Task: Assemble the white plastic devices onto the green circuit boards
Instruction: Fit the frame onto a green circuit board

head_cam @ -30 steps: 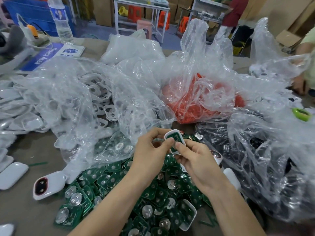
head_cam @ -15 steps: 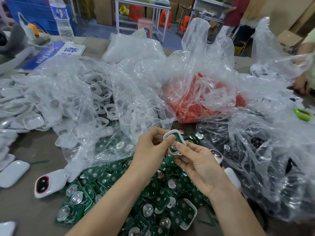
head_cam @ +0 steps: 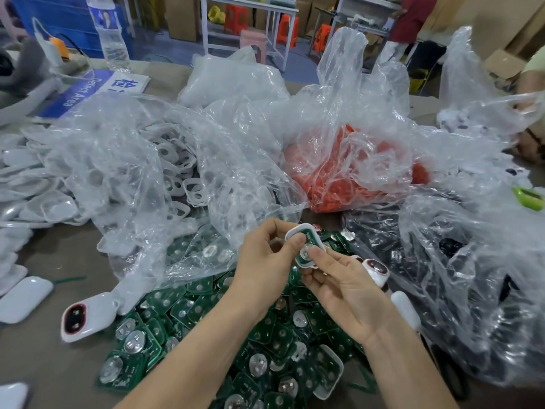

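Two bare hands meet just above a heap of green circuit boards (head_cam: 277, 335) spread on the table. The left hand (head_cam: 262, 264) curls thumb and fingers round the upper end of a white plastic shell (head_cam: 295, 229). The right hand (head_cam: 345, 293) pinches the shell's lower end, one fingertip on the round metal disc of the green circuit board (head_cam: 309, 234) seated inside it. Behind the hands lie three crumpled clear bags: one of white frames (head_cam: 141, 172) on the left, one of orange-red parts (head_cam: 354, 184) in the middle, one of dark parts (head_cam: 457, 276) on the right. A white device with a red window (head_cam: 85, 315) lies left of the heap, and a water bottle (head_cam: 110, 36) stands at the far edge
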The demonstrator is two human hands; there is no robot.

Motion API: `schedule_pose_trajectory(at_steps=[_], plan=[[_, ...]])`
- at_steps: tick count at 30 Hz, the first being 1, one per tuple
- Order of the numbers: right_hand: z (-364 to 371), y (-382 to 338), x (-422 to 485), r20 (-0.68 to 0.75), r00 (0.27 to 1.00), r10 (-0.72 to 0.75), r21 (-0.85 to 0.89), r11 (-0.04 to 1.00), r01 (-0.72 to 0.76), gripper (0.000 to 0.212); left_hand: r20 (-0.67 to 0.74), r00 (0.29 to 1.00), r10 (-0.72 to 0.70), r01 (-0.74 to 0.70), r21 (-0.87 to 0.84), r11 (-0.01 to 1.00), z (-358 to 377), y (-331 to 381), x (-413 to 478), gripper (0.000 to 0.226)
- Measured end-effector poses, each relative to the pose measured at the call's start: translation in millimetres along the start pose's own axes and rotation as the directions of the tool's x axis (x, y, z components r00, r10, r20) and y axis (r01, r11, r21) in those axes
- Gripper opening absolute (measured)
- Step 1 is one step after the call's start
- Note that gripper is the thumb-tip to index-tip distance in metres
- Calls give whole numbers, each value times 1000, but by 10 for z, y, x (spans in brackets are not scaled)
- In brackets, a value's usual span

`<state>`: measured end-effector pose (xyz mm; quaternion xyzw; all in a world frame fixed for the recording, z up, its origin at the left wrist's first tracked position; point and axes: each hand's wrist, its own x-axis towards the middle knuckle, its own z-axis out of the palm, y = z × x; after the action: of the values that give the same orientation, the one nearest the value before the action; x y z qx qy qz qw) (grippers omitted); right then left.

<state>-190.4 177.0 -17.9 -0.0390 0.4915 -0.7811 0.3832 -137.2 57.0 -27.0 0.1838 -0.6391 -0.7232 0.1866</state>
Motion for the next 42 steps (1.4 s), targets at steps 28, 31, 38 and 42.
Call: schedule_pose_trajectory(at_steps=[28,31,38,42], plan=[[-49,-57,-70,-88,991,-100,-317,946,67,22,119,991,-69,66,32,997,16,22,-61,12],[-45,-52,-60,-87,990,-107,-272,959,80,35,134,989,-62,62,8,998,12,21,-65,16],[-39,-57,-74,-90,980,-175,-268,952,146,24,165,985,-49,52,-15,999,-13,46,-51,19],[-74,-28,-114,-98,834,-544,-766,576,285,12,174,975,-142,173,-179,968,16,42,-45,21]])
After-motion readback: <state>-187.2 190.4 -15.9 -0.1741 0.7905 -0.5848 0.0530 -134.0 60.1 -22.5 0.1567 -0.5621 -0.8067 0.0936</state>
